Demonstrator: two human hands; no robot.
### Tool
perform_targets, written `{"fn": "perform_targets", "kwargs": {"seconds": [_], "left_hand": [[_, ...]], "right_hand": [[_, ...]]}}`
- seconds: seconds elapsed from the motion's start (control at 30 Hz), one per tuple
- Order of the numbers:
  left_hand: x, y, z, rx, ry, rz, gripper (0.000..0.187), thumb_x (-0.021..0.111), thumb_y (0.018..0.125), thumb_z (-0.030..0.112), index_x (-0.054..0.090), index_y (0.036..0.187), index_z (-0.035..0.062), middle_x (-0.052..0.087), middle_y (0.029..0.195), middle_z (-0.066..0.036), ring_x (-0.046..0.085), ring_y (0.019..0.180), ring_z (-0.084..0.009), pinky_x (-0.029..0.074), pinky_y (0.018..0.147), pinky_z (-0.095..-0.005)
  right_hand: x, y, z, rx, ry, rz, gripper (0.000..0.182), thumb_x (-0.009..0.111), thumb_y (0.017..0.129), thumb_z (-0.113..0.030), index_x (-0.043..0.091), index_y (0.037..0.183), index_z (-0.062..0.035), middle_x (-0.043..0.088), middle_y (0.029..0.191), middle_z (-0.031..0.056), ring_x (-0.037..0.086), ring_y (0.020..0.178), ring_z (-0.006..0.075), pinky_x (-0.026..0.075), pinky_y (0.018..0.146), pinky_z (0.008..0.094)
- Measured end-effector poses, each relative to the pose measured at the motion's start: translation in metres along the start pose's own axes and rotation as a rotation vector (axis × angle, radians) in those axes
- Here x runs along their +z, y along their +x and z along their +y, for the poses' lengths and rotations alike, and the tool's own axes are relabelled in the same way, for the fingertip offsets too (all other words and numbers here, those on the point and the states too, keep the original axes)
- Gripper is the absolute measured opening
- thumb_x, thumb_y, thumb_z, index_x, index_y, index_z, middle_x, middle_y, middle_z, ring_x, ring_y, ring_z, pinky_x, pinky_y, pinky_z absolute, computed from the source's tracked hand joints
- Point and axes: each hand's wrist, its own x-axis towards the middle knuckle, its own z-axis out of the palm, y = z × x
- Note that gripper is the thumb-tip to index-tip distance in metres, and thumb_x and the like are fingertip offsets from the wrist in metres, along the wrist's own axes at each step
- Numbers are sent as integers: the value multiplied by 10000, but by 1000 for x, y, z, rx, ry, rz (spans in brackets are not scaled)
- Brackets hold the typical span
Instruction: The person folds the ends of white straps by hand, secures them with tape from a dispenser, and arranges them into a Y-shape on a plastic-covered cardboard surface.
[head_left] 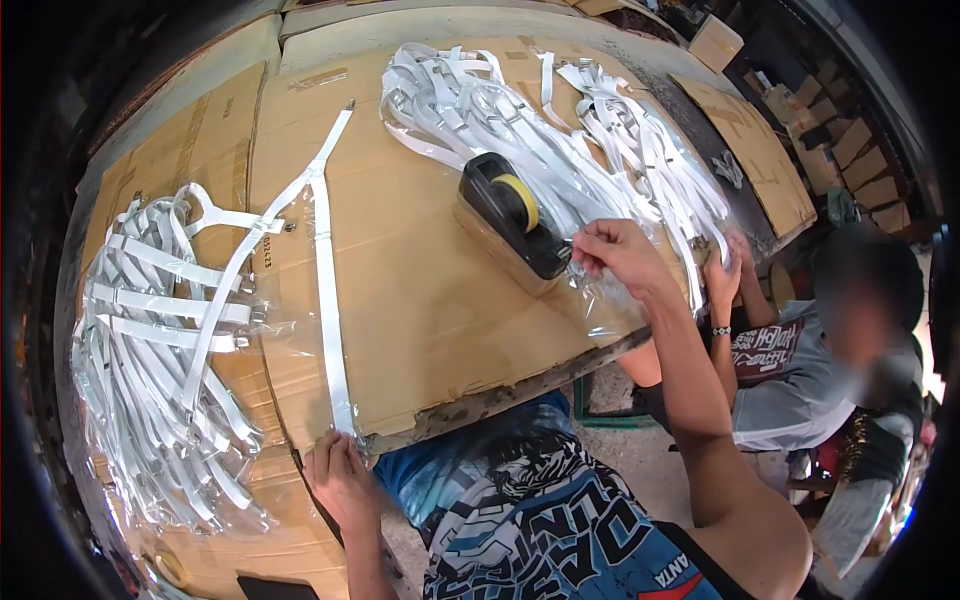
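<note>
A pair of white Y-shaped suspenders (325, 270) with metal clips lies stretched along the cardboard. My left hand (342, 478) is closed on its lower end near the table's front edge. A black tape dispenser (490, 195) with a yellow-cored roll (520, 203) stands right of the suspenders. At its near end my right hand (618, 255) pinches clear tape, fingertips close to the cutting edge. The tape between the fingers is small and partly hidden. On the left a heap of white suspenders (170, 350) lies with clear plastic around it.
Two more piles, a large one of white straps (480, 100) and another (640, 130), lie toward the back right. Cardboard (420, 330) covers the table. At the right a co-worker (800, 370) holds straps from the nearer pile. Cartons (850, 145) stand behind.
</note>
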Motion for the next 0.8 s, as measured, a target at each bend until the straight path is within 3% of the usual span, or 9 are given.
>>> {"fn": "perform_targets", "kwargs": {"seconds": [0.17, 0.47, 0.8], "left_hand": [[-3, 1, 3, 6, 7, -22, 74, 685, 829, 40, 700, 874, -16, 677, 995, -111, 614, 942, -303, 472, 841, -416], [-2, 1, 2, 4, -3, -30, 87, 665, 850, 46, 695, 898, -20, 675, 994, -125, 610, 940, -311, 472, 851, -416], [-4, 1, 3, -17, -3, -58, 101, 665, 850, 46, 703, 903, -31, 672, 1017, -125, 609, 961, -311, 465, 863, -421]], "right_hand": [[-4, -11, 23, 71, 172, 18, 152, 691, 899, -97, 666, 939, 48, 662, 748, 74, 612, 614, 112, 508, 556, 246], [0, -15, 30, 43, 219, 23, 227, 680, 911, -90, 575, 1077, 23, 658, 764, 93, 617, 637, 142, 508, 581, 267], [0, -17, 30, 81, 312, 31, 219, 529, 1018, -198, 559, 1076, 11, 652, 768, 105, 610, 651, 151, 503, 618, 275]]}}
